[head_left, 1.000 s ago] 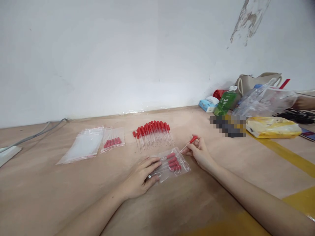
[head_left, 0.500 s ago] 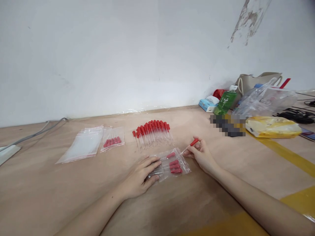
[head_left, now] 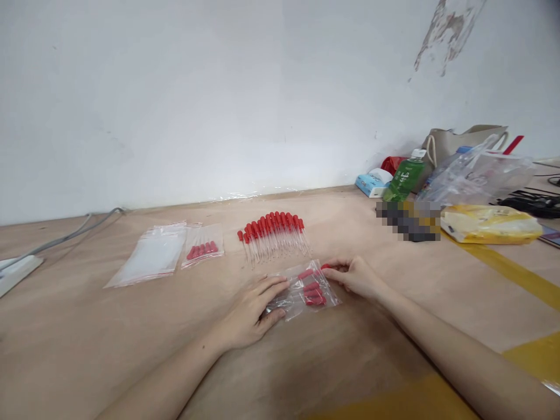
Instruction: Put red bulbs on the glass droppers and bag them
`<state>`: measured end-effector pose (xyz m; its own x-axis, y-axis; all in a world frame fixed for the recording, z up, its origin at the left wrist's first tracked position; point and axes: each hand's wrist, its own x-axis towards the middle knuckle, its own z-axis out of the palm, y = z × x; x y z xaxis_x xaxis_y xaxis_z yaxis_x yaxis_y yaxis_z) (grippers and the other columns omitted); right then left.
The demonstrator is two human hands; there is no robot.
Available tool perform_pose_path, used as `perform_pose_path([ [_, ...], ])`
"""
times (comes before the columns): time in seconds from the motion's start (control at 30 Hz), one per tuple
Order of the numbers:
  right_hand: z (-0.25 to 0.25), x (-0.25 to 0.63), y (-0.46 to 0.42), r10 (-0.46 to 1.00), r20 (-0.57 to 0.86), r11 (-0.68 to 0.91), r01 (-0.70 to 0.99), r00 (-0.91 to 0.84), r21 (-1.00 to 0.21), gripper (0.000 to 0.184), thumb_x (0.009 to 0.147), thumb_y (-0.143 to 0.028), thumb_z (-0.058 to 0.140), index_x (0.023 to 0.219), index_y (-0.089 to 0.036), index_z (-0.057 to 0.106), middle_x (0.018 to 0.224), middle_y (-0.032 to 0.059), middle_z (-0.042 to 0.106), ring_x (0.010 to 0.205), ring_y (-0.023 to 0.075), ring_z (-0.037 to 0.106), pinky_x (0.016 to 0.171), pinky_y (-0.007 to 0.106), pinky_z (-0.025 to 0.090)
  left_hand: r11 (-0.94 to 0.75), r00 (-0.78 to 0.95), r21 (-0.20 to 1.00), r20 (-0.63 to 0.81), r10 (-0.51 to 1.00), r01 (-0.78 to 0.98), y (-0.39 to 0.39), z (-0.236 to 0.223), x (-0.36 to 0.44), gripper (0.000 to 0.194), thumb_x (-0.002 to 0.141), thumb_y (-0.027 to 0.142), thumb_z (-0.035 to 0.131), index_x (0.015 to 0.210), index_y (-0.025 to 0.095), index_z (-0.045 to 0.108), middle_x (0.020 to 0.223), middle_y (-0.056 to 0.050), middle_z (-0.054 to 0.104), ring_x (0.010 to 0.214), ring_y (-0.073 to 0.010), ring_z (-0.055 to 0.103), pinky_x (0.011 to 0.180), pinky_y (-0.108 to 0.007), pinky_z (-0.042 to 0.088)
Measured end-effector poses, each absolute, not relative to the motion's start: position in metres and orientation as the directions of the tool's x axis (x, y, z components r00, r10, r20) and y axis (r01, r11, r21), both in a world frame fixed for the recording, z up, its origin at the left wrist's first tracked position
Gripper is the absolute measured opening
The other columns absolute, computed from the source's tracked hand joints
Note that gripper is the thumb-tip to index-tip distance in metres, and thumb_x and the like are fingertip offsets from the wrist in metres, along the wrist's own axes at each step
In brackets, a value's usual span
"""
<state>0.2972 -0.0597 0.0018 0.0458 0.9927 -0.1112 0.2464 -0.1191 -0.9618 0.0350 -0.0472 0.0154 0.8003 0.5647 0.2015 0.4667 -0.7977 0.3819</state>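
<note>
A small clear zip bag (head_left: 306, 291) with several red-bulbed glass droppers inside lies on the wooden tabletop. My left hand (head_left: 251, 309) presses its left end flat, fingers stretched over the plastic. My right hand (head_left: 356, 275) is at the bag's mouth, pinching the red bulb of a dropper (head_left: 324, 266) whose glass tip is inside the bag. Behind the bag lies a row of loose red-bulbed droppers (head_left: 273, 230).
A filled dropper bag (head_left: 202, 251) and a stack of empty zip bags (head_left: 151, 256) lie at the left. A power strip (head_left: 17, 271) with its cable sits far left. At the right stand a green bottle (head_left: 405, 181), tissue pack, plastic bags and a yellow packet (head_left: 492, 224).
My right hand has lowered and moved left, bringing the dropper it held from above the table down into the bag's mouth. My left hand has stayed on the bag.
</note>
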Motion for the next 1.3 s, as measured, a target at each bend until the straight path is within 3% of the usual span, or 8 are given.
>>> perform_pose_path([
  [0.13,0.006,0.295,-0.060,0.973,0.042,0.124,0.356,-0.228,-0.926,0.023,0.070,-0.037,0.057,0.077,-0.018,0.069,0.072,0.0016,0.068,0.072,0.0182,0.061,0.070,0.032,0.049,-0.807,0.810,0.391,0.210,0.547,0.443,-0.047,0.017,0.036,0.044,0.086,0.030,0.044,0.129,0.025,0.036,0.131,-0.006,0.043,0.119,-0.0205,0.039,0.101,-0.042,0.031],
  [0.27,0.006,0.291,-0.062,0.978,0.114,0.167,0.322,-0.177,-0.932,0.023,0.074,-0.033,0.053,0.085,-0.020,0.069,0.084,0.0022,0.068,0.082,0.0207,0.061,0.078,0.038,0.047,-0.806,0.815,0.396,0.201,0.544,0.440,-0.047,0.017,0.035,0.043,0.086,0.030,0.044,0.128,0.025,0.037,0.131,-0.006,0.043,0.120,-0.0205,0.039,0.101,-0.043,0.031],
  [0.4,0.008,0.290,-0.066,0.989,-0.031,-0.008,0.157,-0.143,-0.988,0.029,0.070,-0.035,0.058,0.092,-0.018,0.065,0.074,0.0012,0.067,0.060,0.0131,0.060,0.053,0.025,0.049,-0.805,0.813,0.393,0.201,0.546,0.444,-0.047,0.016,0.035,0.043,0.085,0.031,0.044,0.127,0.025,0.038,0.131,-0.006,0.043,0.120,-0.0208,0.038,0.101,-0.043,0.030],
  [0.5,0.010,0.293,-0.066,0.973,-0.162,-0.146,0.109,-0.163,-0.983,0.039,0.070,-0.039,0.058,0.102,-0.016,0.060,0.053,-0.0040,0.059,0.033,0.0038,0.040,0.031,0.014,0.029,-0.800,0.810,0.402,0.199,0.552,0.447,-0.047,0.017,0.035,0.042,0.085,0.032,0.044,0.127,0.024,0.039,0.130,-0.006,0.043,0.120,-0.0207,0.039,0.101,-0.042,0.031],
  [0.77,0.011,0.292,-0.059,0.979,-0.186,-0.198,0.166,0.090,-0.966,0.039,0.062,-0.039,0.067,0.091,-0.015,0.056,0.049,-0.0068,0.051,0.032,0.0037,0.039,0.026,0.013,0.026,-0.794,0.813,0.409,0.180,0.554,0.450,-0.048,0.018,0.035,0.042,0.085,0.031,0.045,0.127,0.026,0.040,0.132,-0.004,0.042,0.121,-0.0198,0.038,0.102,-0.041,0.029],
  [0.93,0.011,0.289,-0.059,0.957,-0.265,-0.224,0.285,-0.115,-0.932,0.029,0.062,-0.041,0.067,0.069,-0.015,0.056,0.039,-0.0085,0.043,0.029,0.0030,0.032,0.025,0.013,0.020,-0.820,0.869,0.456,0.173,0.464,0.347,-0.048,0.021,0.033,0.045,0.083,0.024,0.046,0.127,0.026,0.040,0.131,-0.005,0.043,0.120,-0.0200,0.040,0.103,-0.042,0.028],
  [1.17,0.019,0.286,-0.068,0.925,-0.287,-0.335,-0.174,-0.250,-0.926,0.021,0.062,-0.029,0.069,0.068,-0.015,0.054,0.065,-0.0004,0.063,0.056,0.0097,0.058,0.053,0.021,0.048,-0.786,0.791,0.468,0.252,0.558,0.405,-0.050,0.016,0.032,0.045,0.080,0.017,0.045,0.124,0.025,0.042,0.134,-0.006,0.036,0.122,-0.0210,0.035,0.100,-0.037,0.033],
  [1.3,0.016,0.285,-0.068,0.917,-0.254,-0.363,-0.379,-0.309,-0.851,0.015,0.071,-0.026,0.061,0.080,-0.014,0.058,0.077,0.0059,0.065,0.068,0.0151,0.063,0.064,0.030,0.051,-0.551,0.458,0.551,0.312,0.833,0.627,-0.054,0.019,0.034,0.038,0.081,0.033,0.047,0.117,0.021,0.045,0.098,-0.007,0.055,0.086,-0.0196,0.056,0.078,-0.036,0.046],
])
